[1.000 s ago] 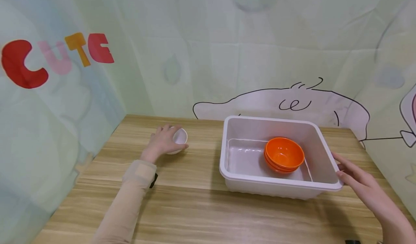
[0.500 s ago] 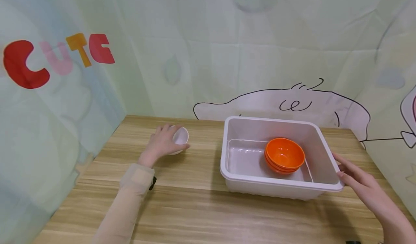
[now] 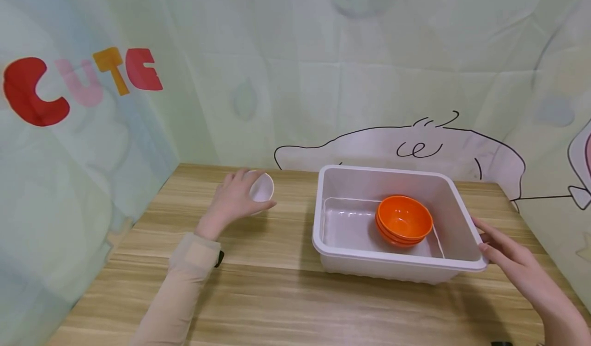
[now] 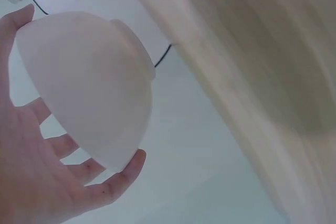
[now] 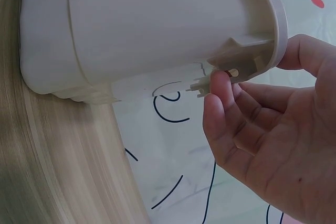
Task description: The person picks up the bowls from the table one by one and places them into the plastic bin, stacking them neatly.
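Observation:
A small white bowl (image 3: 263,188) is gripped across its rim by my left hand (image 3: 232,198), at the left rear of the wooden table. In the left wrist view the bowl (image 4: 89,87) is tilted on its side and stands off the tabletop, thumb on one edge and fingertips on the opposite edge. To the right, a light grey plastic basin (image 3: 392,255) sits on the table. My right hand (image 3: 517,261) holds its right rim, the thumb on the rim and fingers curled underneath, as the right wrist view shows. Inside the basin is a stack of orange bowls (image 3: 404,219).
The wooden table (image 3: 277,305) ends at a printed cloth backdrop (image 3: 295,79), which rises behind it and along the left and right sides. The basin's walls stand well above the orange stack.
My left hand has risen slightly and shifted right with the white bowl, which has come up off the table. The right hand, basin and orange bowls stay in place.

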A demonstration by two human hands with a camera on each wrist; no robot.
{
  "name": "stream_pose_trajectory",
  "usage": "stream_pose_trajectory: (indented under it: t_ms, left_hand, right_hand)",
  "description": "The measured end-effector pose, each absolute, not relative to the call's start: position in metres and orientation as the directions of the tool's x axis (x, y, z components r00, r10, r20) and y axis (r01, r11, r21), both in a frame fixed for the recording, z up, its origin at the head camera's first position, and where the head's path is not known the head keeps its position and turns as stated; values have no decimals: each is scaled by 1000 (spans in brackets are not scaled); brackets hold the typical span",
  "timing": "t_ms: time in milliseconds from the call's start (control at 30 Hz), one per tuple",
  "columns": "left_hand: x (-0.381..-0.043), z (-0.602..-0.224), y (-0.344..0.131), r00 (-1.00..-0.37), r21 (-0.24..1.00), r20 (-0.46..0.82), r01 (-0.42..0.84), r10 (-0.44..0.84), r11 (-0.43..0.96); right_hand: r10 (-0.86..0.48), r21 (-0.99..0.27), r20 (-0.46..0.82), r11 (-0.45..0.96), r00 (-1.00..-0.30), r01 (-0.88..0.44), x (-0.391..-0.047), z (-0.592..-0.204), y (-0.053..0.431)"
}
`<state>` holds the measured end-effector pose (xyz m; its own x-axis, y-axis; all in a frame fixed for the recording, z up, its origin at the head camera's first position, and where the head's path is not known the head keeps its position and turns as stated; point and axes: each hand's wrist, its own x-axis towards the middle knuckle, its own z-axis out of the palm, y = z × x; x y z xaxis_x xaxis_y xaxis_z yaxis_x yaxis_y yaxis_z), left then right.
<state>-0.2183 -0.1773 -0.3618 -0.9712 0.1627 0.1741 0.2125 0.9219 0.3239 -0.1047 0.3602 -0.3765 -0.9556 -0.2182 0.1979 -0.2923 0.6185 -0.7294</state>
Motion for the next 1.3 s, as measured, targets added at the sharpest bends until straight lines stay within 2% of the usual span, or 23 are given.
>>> stream_pose_trajectory:
  t_ms: [833,1300]
  left_hand:
    - [-205,-325,-149,-951,328,278,225,134,917]
    - [-196,-298,-115,-921,313,337,305,195,899]
  right_hand:
    - [-221,-730,204,615,-954,-298,-106,-376,360]
    - [-221,-736,199,609,-955,-295,-105,-377,360]
